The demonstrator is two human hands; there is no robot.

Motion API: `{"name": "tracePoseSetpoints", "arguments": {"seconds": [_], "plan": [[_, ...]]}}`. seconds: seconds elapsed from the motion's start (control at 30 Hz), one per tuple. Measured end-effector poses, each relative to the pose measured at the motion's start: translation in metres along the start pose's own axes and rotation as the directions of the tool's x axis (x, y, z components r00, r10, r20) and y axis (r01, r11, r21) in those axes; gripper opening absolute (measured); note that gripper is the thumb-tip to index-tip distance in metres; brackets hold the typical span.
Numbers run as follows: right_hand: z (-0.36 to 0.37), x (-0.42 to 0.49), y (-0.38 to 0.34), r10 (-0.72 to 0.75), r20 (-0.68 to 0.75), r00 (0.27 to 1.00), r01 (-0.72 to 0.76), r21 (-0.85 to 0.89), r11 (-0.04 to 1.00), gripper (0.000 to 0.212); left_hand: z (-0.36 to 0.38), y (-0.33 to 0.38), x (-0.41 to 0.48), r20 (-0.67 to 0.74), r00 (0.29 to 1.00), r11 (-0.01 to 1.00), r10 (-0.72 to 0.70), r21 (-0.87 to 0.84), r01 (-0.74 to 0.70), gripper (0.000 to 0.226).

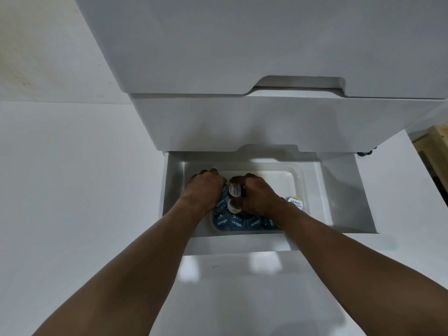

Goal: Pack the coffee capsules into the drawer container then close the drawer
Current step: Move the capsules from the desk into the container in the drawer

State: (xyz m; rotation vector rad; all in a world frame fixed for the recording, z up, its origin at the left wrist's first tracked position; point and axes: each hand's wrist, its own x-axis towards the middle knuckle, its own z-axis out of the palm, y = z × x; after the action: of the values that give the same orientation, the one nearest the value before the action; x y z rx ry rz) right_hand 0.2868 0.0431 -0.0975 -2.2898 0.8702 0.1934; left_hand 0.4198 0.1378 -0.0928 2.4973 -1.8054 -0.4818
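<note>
While both hands (232, 192) among capsules (236, 223), white drawer (339, 190), glossy floor (72, 190).

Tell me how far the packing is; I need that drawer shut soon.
Done: a row of blue capsules already lies along the container's near side. In hand: both the left hand and right hand are placing more, a white capsule between them. Left: the far half is bare, and the drawer is open.
</note>
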Motion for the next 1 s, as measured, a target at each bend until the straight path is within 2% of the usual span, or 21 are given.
{"name": "tracePoseSetpoints", "arguments": {"seconds": [0.27,0.43,0.6,0.73,1.0], "plan": [[-0.003,-0.006,-0.007,0.033,-0.010,0.999,-0.033,-0.004,0.999,0.068,-0.003,-0.004,-0.005,0.001,1.000,0.997,0.020,-0.071,-0.020,0.031],[-0.019,-0.023,-0.012,0.069,-0.071,0.995,-0.074,-0.069,0.995,0.060,-0.018,-0.001,-0.016,-0.087,0.996,0.993,0.003,-0.118,-0.013,0.030],[-0.043,-0.053,-0.002,0.078,-0.170,0.982,-0.103,-0.147,0.984,0.049,-0.039,0.020,-0.031,-0.152,0.988,0.996,-0.026,-0.083,0.013,0.027],[-0.068,-0.087,0.014,0.097,-0.252,0.963,-0.136,-0.140,0.981,0.044,-0.052,0.060,-0.043,-0.216,0.974,0.997,-0.064,-0.064,0.052,0.032],[-0.115,-0.193,0.076,-0.022,-0.425,0.905,-0.080,-0.220,0.972,0.039,-0.057,0.196,-0.081,-0.447,0.894,0.994,-0.040,-0.107,-0.008,0.029]]}}
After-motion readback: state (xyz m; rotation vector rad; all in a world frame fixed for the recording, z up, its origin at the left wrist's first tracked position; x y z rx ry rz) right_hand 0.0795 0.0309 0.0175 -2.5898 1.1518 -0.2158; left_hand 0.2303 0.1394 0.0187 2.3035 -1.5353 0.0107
